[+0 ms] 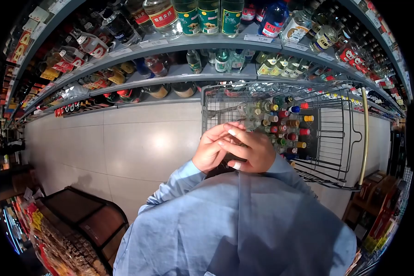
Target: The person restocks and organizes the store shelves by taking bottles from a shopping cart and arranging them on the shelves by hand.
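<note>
In front of my chest, my left hand [210, 148] and my right hand [255, 149] meet at the fingertips. The fingers of my left hand are loosely bent and touch those of my right. My right hand has its fingers stretched out, with gaps between them and the thumb apart. I see nothing held in either hand. Just beyond them stands a wire shopping cart [345, 138] with a yellowish handle [365, 138]. Several small bottles [290, 123] with coloured caps fill part of it, partly hidden by my right hand.
Shelves [170, 46] of liquor bottles curve across the front, with green-labelled bottles [209, 18] on the upper level and smaller bottles [221, 60] below. Tiled floor [138, 142] lies to the left. A dark-framed display stand [87, 216] is at lower left, boxes [372, 193] at lower right.
</note>
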Available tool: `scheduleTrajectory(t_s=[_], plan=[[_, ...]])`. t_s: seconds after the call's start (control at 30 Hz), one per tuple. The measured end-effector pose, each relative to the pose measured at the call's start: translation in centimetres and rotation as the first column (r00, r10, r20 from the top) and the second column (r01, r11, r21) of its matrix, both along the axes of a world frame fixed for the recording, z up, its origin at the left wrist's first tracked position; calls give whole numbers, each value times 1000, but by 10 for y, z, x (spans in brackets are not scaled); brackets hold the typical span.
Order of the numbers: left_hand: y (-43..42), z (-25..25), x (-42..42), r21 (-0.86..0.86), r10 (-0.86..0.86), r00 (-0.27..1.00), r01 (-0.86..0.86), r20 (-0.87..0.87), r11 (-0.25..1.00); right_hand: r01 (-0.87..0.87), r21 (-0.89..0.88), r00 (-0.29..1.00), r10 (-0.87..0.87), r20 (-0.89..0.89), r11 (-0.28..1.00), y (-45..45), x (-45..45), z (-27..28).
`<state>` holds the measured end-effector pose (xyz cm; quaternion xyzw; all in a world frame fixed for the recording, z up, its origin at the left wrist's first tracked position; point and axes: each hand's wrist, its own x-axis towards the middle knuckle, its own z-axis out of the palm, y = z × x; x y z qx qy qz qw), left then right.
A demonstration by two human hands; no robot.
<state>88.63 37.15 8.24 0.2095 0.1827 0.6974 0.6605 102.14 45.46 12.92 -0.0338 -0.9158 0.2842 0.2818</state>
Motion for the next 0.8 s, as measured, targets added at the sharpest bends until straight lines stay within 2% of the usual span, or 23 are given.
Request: scheduleTrajectory(t_s=[0.07,0.2,0.33,0.5,0.7,0.8], plan=[[-1,-2,-2,3,-26,1000,26,-17,1000,-11,70,999,7,53,998,2,5,2],[-1,-7,3,-65,-29,1000,29,-3,997,-18,48,1000,18,-15,999,-1,4,-5],[0,-7,4,-24,-54,999,54,3,998,1,99,1000,-1,1,995,-3,7,-5],[1,-14,6,-68,-22,1000,24,20,997,24,140,1000,-26,10,990,0,10,-4],[0,-12,8,-156,-40,998,47,51,987,15,322,987,-65,145,947,6,21,-17],[-3,-16,13,-240,-31,998,46,63,970,-33,355,963,-65,261,934,10,25,-9]])
